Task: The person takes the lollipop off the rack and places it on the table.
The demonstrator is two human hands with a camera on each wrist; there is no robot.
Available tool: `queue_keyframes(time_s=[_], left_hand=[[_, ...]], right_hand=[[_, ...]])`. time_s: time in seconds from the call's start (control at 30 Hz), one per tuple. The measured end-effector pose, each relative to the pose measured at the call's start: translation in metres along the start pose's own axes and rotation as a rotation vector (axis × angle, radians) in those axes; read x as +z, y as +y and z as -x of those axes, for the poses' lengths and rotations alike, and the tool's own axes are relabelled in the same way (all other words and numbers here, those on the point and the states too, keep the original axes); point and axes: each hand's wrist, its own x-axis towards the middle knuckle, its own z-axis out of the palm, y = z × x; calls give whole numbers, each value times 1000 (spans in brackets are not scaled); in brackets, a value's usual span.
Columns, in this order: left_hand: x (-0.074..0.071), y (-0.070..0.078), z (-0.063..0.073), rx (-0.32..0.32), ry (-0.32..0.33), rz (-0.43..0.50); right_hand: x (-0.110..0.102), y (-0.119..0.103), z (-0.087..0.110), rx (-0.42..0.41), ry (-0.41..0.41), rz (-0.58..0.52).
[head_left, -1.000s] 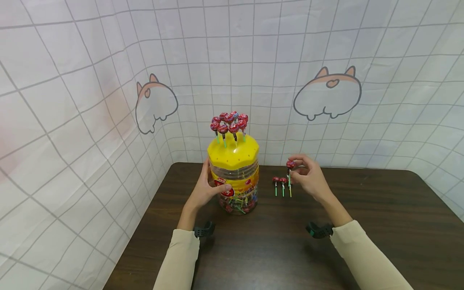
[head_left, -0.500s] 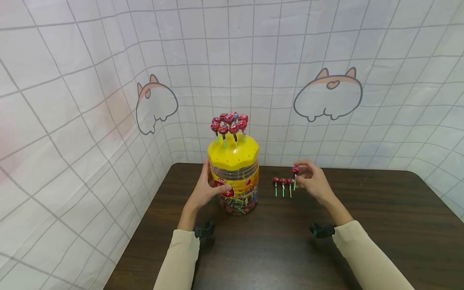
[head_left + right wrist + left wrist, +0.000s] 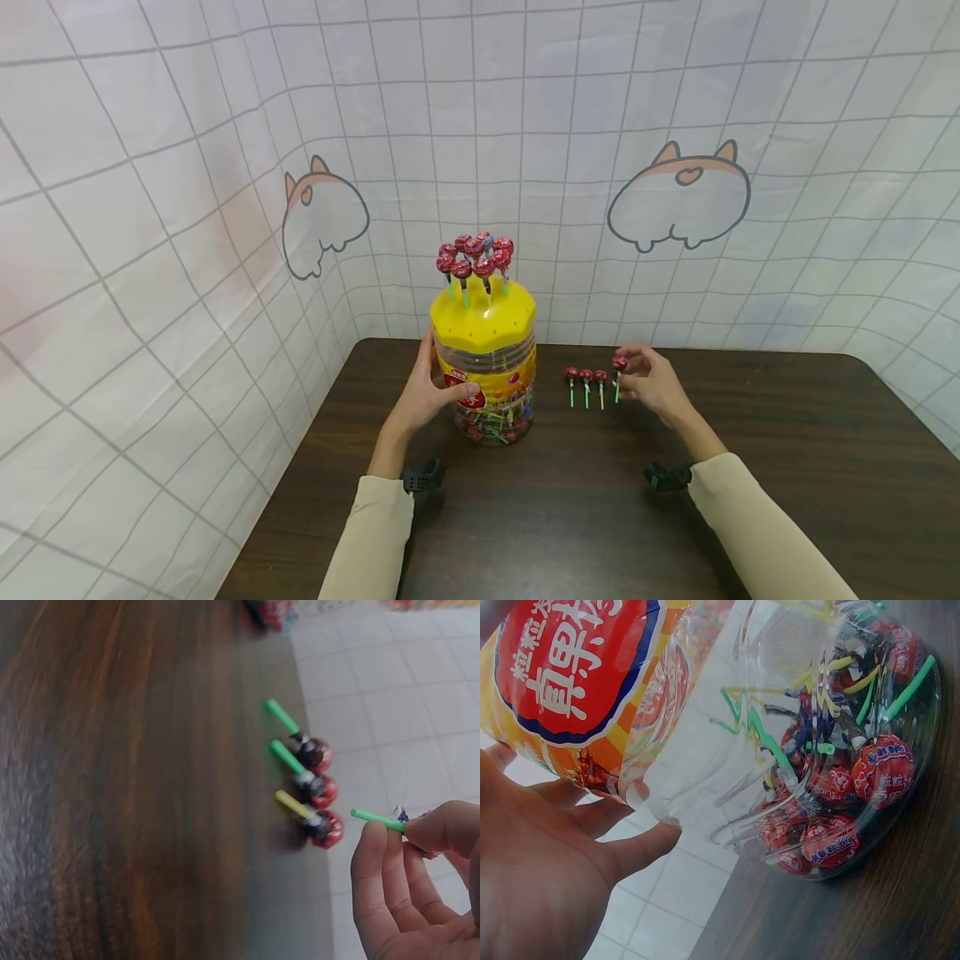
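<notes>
A clear plastic candy jar with a yellow lid stands upright on the table. My left hand grips its left side, thumb across the front label and the other fingers behind. Several red-wrapped lollipops stand stick-down in the lid; in the left wrist view, more lollipops lie loose at the jar's bottom. To the right, my right hand pinches a lollipop with a green stick, its head partly hidden by fingers in the right wrist view. Left of it lie three lollipops in a row.
Everything stands on a dark wooden table. A white gridded cloth hangs close behind the table's back edge and along its left side.
My right hand has carried its lollipop rightward from over the row, then lowered it toward the table beside the third lollipop. The left hand and jar have stayed in place.
</notes>
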Motion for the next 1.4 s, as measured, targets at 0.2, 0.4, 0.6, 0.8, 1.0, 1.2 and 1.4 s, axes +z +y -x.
queue_keyframes(time_s=[0.2, 0.4, 0.6, 0.8, 1.0, 1.2, 1.4], left_hand=[[0, -1, -1, -6, -1, -2], [1, -1, -2, -10, -5, 10], [1, 0, -3, 0, -10, 17], [0, 1, -2, 6, -12, 13], [-1, 3, -1, 3, -8, 19], [-1, 1, -1, -2, -8, 15], [0, 0, 0, -17, 1, 7]], right_hand=[[-1, 13, -4, 42, -26, 3], [-1, 21, -7, 61, -42, 19], [-3, 26, -10, 55, -38, 54], [-5, 29, -15, 27, -14, 172], [-6, 31, -19, 5, -9, 297], [-8, 36, -21, 22, -20, 323], [-8, 40, -22, 29, -32, 337]])
